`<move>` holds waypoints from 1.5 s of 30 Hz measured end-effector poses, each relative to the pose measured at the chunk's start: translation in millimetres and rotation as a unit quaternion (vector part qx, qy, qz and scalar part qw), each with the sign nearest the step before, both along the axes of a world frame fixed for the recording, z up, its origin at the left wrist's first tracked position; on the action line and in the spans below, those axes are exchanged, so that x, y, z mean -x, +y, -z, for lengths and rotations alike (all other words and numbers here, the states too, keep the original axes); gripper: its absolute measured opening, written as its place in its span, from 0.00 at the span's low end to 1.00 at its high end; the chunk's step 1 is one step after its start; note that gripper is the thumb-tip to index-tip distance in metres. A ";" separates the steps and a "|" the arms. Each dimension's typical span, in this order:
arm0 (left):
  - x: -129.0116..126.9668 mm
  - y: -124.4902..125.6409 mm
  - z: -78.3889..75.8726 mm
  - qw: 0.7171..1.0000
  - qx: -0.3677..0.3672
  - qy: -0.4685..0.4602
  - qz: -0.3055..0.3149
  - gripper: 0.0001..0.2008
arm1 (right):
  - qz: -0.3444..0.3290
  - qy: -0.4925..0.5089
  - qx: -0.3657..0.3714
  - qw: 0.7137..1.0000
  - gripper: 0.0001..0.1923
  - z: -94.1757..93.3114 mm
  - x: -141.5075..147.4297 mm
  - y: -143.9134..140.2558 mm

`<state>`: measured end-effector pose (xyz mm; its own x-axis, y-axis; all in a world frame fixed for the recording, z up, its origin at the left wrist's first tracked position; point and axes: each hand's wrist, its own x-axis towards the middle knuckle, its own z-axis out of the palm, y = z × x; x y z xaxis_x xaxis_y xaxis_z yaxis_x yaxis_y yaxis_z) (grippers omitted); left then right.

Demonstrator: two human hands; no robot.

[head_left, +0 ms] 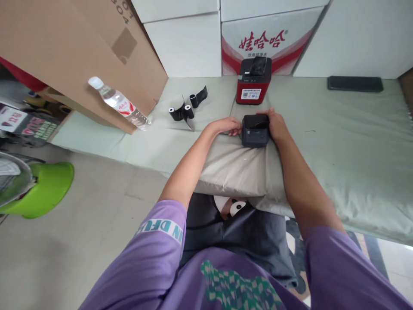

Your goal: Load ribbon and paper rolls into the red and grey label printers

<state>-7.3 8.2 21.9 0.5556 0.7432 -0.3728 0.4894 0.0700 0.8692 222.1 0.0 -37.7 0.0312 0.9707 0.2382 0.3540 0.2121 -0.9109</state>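
Note:
A small black printer (254,137) sits on the cloth-covered surface in front of me. My right hand (276,125) grips its right side, with fingers reaching over the back edge. At its left side is my left hand (228,126), fingers curled in and tips at the printer's edge; anything inside them is hidden. Behind stands a red and black printer (253,84) with a white label on its front and a glossy black strip on top. To the left lie several small black rolls (182,113) with loose tails, one of them (197,98) farther back.
A water bottle (121,103) appears at the left against a large cardboard box (97,56). White cartons (183,47) line the back. A black phone-like slab (355,84) lies at the back right. On the floor at the left is a green plastic seat (51,189).

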 end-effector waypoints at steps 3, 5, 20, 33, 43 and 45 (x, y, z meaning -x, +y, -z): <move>-2.1 5.1 -6.1 0.999 0.013 0.021 0.031 0.18 | 0.004 0.004 -0.001 1.000 0.48 2.0 -0.2 1.5; -4.1 10.3 -7.7 0.997 0.016 0.045 0.053 0.18 | 0.004 0.007 -0.011 1.000 0.47 3.8 -0.9 3.1; -3.9 12.7 -3.2 0.998 0.037 0.034 0.036 0.16 | 0.041 0.042 -0.042 0.997 0.47 19.5 -3.1 9.1; 1.9 6.8 3.6 0.999 -0.041 -0.019 0.029 0.19 | -0.002 0.065 -0.025 0.998 0.45 17.8 -4.4 10.5; -16.4 6.1 22.9 0.965 -0.192 0.083 -0.161 0.29 | 0.037 0.039 -0.043 0.998 0.43 16.1 -2.8 6.5; -20.3 5.3 28.4 0.947 -0.227 0.104 -0.204 0.29 | 0.033 0.022 -0.067 0.997 0.44 14.7 -2.0 5.5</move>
<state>13.0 13.5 -6.5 0.1374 0.9900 -0.0328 0.6659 -0.0679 0.7430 224.1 5.5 -52.4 0.1074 0.9256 0.3629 0.3325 0.3106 -0.8905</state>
